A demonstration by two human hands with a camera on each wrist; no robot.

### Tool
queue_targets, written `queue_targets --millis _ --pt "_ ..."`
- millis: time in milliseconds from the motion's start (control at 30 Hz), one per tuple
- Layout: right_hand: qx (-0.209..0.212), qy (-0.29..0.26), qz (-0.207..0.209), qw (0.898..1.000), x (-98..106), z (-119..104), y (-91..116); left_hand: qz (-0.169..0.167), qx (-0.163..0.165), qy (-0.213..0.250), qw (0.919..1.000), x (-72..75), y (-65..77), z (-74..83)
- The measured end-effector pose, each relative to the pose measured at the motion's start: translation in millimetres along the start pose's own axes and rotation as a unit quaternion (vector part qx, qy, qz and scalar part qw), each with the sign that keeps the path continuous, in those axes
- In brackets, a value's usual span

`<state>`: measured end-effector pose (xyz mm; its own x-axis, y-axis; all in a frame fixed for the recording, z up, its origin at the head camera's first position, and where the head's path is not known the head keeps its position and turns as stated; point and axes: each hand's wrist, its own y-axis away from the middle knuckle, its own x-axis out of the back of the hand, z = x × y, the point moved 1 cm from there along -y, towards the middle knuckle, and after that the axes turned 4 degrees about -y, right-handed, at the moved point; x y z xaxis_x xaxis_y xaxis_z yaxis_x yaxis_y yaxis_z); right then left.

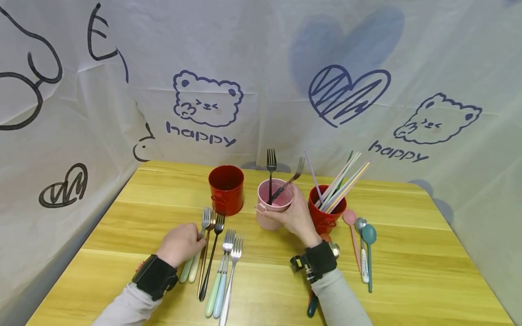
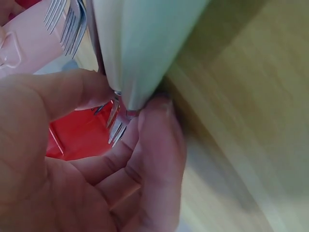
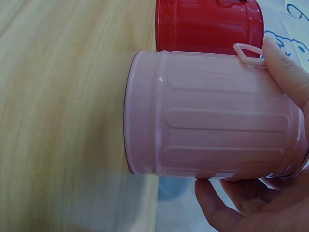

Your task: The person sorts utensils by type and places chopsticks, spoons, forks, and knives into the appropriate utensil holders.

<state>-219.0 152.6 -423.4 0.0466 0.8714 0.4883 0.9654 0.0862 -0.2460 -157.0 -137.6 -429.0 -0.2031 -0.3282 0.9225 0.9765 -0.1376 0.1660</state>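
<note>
My left hand [image 1: 181, 244] pinches forks with a pale green handle [image 2: 149, 43] and a cream handle [image 2: 110, 38] at their necks, thumb on one side and fingers on the other. Right beside them lie a copper-coloured fork [image 1: 205, 258] and a black fork [image 1: 212, 258]. My right hand [image 1: 299, 215] grips the pink bucket [image 3: 222, 116] near its rim, thumb by the small side handle. The bucket stands upright on the table, with a black fork [image 1: 271, 167] and a fork with silver tines [image 1: 300, 168] leaning in it, tines up.
A red bucket [image 1: 228, 201] stands left of the pink one. Another red bucket [image 1: 324, 222] on the right holds several straws [image 1: 342, 190]. Forks with green, blue and silver handles [image 1: 220, 290] lie between my arms. Pink, silver and teal spoons [image 1: 369, 235] lie at right; others are partly under my right forearm.
</note>
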Motion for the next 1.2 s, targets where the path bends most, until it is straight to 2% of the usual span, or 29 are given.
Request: queue_targets --millis 267,833,1200 --pt "0.010 -0.010 0.001 1.000 -0.9 2.3 -0.3 0.000 0.008 -0.028 0.9996 -1.2 -2.4 3.3" --pt "0.012 -0.009 0.002 1.000 -1.7 4.0 0.0 0.022 0.013 -0.024 0.9994 0.2 -1.1 1.6" --pt "0.006 -0.011 -0.001 1.000 -1.2 3.3 0.2 0.034 0.030 0.014 0.9989 1.4 -2.2 -1.5"
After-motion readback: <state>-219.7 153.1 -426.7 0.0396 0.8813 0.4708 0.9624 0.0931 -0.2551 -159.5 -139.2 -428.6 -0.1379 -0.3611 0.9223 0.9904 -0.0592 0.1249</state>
